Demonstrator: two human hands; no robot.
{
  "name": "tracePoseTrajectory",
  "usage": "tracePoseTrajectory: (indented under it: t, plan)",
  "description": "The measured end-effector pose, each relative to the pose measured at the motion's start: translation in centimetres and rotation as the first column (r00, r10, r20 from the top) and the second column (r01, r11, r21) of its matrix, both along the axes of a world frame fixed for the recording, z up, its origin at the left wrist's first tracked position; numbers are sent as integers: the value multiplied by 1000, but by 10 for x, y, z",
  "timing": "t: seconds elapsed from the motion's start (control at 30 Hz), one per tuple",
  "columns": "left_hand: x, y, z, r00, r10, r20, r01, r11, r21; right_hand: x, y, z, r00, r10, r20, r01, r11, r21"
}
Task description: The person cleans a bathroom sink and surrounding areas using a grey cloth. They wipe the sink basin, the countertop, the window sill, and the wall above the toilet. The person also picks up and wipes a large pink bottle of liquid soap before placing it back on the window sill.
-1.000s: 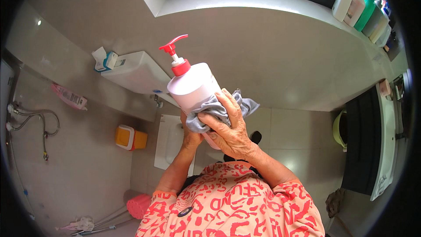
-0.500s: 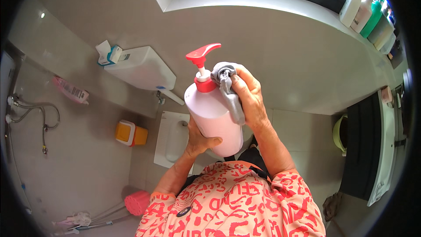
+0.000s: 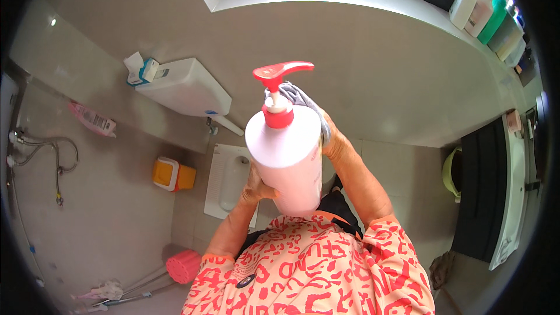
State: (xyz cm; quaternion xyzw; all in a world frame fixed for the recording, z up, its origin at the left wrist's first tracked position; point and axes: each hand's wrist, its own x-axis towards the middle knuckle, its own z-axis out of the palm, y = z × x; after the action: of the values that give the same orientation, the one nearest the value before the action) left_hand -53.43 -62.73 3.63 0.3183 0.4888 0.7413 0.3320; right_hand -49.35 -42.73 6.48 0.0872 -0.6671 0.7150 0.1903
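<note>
A large pale pink pump bottle (image 3: 286,157) with a red pump head is held upright before my chest, tilted a little. My left hand (image 3: 256,185) is closed around its lower left side. At the upper right, behind the bottle, my right hand (image 3: 332,135) presses a grey cloth (image 3: 304,100) against the shoulder and far side. The bottle hides most of my right fingers. The cloth drapes from behind the pump neck down the right side.
A white cistern (image 3: 186,87) with a tissue box (image 3: 142,73) on top is on the left wall, above a squat toilet (image 3: 219,198). An orange bin (image 3: 175,175) stands beside it. Several bottles (image 3: 493,18) line the windowsill. A dark vanity cabinet (image 3: 484,192) is at right.
The cloth and my right hand have gone from the bottle's near right side to behind it. The bottle has turned, its pump spout swinging right, and its top tips toward me.
</note>
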Motion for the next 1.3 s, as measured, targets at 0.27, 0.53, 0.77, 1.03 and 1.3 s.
tracePoseTrajectory:
  t: [0.27,0.53,0.77,1.03,1.3]
  plan:
    - [2,17,15,992,71,108,-75,996,38,28,-8,0,980,-161,119,156,987,47]
    - [1,31,23,978,156,136,-173,977,122,45,-23,-8,919,-321,230,333,943,-12]
    - [-13,34,21,961,227,155,-250,956,151,53,-34,-27,859,-226,459,403,852,-333]
    - [-24,43,28,926,372,73,-378,891,252,47,-59,-30,911,-116,395,411,314,-856]
    - [-35,62,37,832,537,141,-554,789,266,55,-93,-6,895,-240,376,445,527,-724]
